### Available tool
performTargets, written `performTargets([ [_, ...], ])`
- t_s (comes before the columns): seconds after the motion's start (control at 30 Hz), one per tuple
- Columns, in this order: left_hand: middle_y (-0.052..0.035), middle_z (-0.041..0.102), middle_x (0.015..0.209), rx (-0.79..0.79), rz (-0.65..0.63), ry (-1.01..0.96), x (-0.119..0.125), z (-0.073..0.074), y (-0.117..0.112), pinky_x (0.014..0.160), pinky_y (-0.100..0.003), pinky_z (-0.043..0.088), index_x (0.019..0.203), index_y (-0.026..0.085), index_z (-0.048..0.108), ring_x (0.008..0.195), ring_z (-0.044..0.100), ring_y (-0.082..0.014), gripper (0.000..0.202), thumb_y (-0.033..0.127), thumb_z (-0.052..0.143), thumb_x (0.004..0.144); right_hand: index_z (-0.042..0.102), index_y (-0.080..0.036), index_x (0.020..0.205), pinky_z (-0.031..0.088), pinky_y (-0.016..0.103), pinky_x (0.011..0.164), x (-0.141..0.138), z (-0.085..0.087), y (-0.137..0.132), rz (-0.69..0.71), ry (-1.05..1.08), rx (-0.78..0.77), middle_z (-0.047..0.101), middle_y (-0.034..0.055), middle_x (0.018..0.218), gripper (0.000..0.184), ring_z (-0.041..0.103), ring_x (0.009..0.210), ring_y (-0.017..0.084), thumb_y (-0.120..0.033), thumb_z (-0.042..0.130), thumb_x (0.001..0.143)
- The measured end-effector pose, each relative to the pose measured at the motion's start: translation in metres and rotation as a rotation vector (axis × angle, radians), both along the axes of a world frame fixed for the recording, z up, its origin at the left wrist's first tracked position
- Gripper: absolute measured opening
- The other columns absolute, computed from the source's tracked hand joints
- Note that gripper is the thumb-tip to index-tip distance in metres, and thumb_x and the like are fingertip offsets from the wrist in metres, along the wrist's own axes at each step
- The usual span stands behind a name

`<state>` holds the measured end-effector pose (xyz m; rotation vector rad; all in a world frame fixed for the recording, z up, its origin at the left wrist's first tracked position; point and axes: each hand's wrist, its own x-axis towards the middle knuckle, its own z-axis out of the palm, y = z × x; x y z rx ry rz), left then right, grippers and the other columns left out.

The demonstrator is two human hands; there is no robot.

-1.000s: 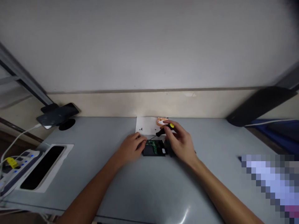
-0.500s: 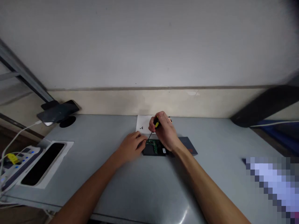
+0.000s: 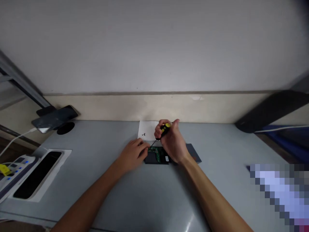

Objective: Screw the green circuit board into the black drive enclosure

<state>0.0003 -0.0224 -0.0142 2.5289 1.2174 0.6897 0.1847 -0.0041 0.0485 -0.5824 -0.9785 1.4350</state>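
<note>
A small black device [image 3: 154, 158] with a green circuit board [image 3: 158, 152] showing lies on the grey table [image 3: 154, 193]. My left hand [image 3: 132, 155] rests on its left edge, fingers curled and pressing it down. My right hand [image 3: 172, 141] is closed around a black and yellow screwdriver [image 3: 162, 132], held steeply with its tip on the board's far left corner. Behind them lies a white sheet of paper [image 3: 146, 129] with a few tiny dark screws [image 3: 144, 134] on it.
A dark flat plate [image 3: 195, 152] lies right of the device. A phone on a stand [image 3: 55, 117] is at the back left, a white tray with a black slot [image 3: 36, 174] and a power strip [image 3: 9, 167] at the left. A black slanted object [image 3: 270, 109] is at the back right.
My right hand swung the screwdriver from lying nearly flat over the paper to a steep hold with its tip on the board. My left hand stayed on the device.
</note>
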Motion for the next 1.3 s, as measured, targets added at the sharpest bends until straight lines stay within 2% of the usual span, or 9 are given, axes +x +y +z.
performTargets([
  [0.13, -0.0037, 0.060, 0.100, 0.001, 0.006, 0.000, 0.000, 0.000, -0.001, 0.089, -0.036, 0.049, 0.115, 0.024, 0.064, 0.094, 0.061, -0.0191, 0.022, 0.020, 0.046, 0.103, 0.051, -0.027, 0.089, 0.040, 0.031, 0.069, 0.004, 0.001, -0.004, -0.008, -0.060, 0.025, 0.044, -0.0014, 0.074, 0.030, 0.042, 0.068, 0.017, -0.056, 0.055, 0.098],
  [0.27, -0.0037, 0.060, 0.099, 0.002, 0.001, -0.009, 0.000, 0.000, -0.001, 0.089, -0.036, 0.049, 0.116, 0.024, 0.064, 0.093, 0.060, -0.0192, 0.023, 0.021, 0.044, 0.104, 0.056, -0.026, 0.088, 0.043, 0.032, 0.078, 0.016, 0.004, -0.007, -0.035, -0.132, 0.047, 0.053, 0.0030, 0.091, 0.026, 0.049, 0.081, 0.019, -0.050, 0.054, 0.099],
  [0.43, -0.0033, 0.060, 0.098, -0.007, -0.004, -0.002, 0.000, 0.000, 0.000, 0.088, -0.035, 0.048, 0.111, 0.023, 0.064, 0.092, 0.060, -0.0189, 0.021, 0.019, 0.045, 0.103, 0.063, -0.025, 0.090, 0.045, 0.036, 0.085, 0.022, 0.005, -0.005, 0.027, -0.171, 0.055, 0.055, 0.0058, 0.092, 0.027, 0.053, 0.088, 0.022, -0.048, 0.054, 0.099],
  [0.67, -0.0033, 0.065, 0.098, -0.041, -0.001, -0.007, 0.001, 0.005, 0.001, 0.085, -0.034, 0.048, 0.104, 0.022, 0.064, 0.091, 0.062, -0.0192, 0.018, 0.018, 0.046, 0.101, 0.056, -0.028, 0.097, 0.045, 0.036, 0.077, 0.001, -0.003, -0.005, -0.078, -0.043, 0.036, 0.047, 0.0018, 0.078, 0.033, 0.049, 0.075, 0.021, -0.059, 0.044, 0.100],
  [0.8, -0.0017, 0.069, 0.089, -0.099, -0.002, 0.001, 0.003, 0.005, 0.000, 0.082, -0.034, 0.048, 0.099, 0.021, 0.062, 0.083, 0.064, -0.0196, 0.018, 0.015, 0.045, 0.100, 0.049, -0.028, 0.092, 0.040, 0.033, 0.072, -0.010, -0.002, -0.015, -0.110, -0.121, 0.085, 0.046, -0.0008, 0.075, 0.026, 0.045, 0.071, 0.019, -0.054, 0.054, 0.099],
  [0.93, -0.0041, 0.070, 0.096, -0.083, -0.023, -0.014, 0.007, 0.003, -0.005, 0.087, -0.037, 0.049, 0.100, 0.021, 0.059, 0.090, 0.065, -0.0216, 0.018, 0.012, 0.043, 0.099, 0.048, -0.028, 0.092, 0.037, 0.032, 0.070, -0.014, 0.000, -0.026, -0.057, -0.202, 0.138, 0.048, -0.0012, 0.077, 0.021, 0.043, 0.071, 0.018, -0.046, 0.056, 0.100],
  [1.03, -0.0045, 0.069, 0.096, -0.077, -0.021, -0.030, 0.009, 0.001, -0.008, 0.087, -0.037, 0.049, 0.102, 0.021, 0.057, 0.091, 0.065, -0.0217, 0.018, 0.013, 0.041, 0.100, 0.053, -0.029, 0.092, 0.038, 0.034, 0.071, -0.010, 0.001, -0.027, -0.062, -0.253, 0.191, 0.051, 0.0006, 0.081, 0.019, 0.045, 0.073, 0.019, -0.045, 0.053, 0.101],
  [1.13, -0.0035, 0.068, 0.093, -0.076, 0.004, -0.031, 0.010, 0.000, -0.009, 0.086, -0.038, 0.049, 0.100, 0.022, 0.057, 0.089, 0.064, -0.0217, 0.018, 0.012, 0.042, 0.099, 0.062, -0.026, 0.087, 0.040, 0.037, 0.077, -0.003, 0.003, -0.022, -0.106, -0.321, 0.208, 0.054, 0.0048, 0.086, 0.029, 0.049, 0.082, 0.022, -0.047, 0.049, 0.101],
  [1.3, -0.0034, 0.067, 0.093, -0.097, 0.017, -0.031, 0.011, 0.001, -0.009, 0.087, -0.037, 0.048, 0.099, 0.021, 0.056, 0.090, 0.064, -0.0215, 0.017, 0.012, 0.043, 0.099, 0.061, -0.026, 0.086, 0.043, 0.039, 0.075, 0.001, 0.007, -0.018, 0.002, -0.124, 0.080, 0.051, 0.0052, 0.080, 0.029, 0.049, 0.075, 0.023, -0.047, 0.048, 0.100],
])
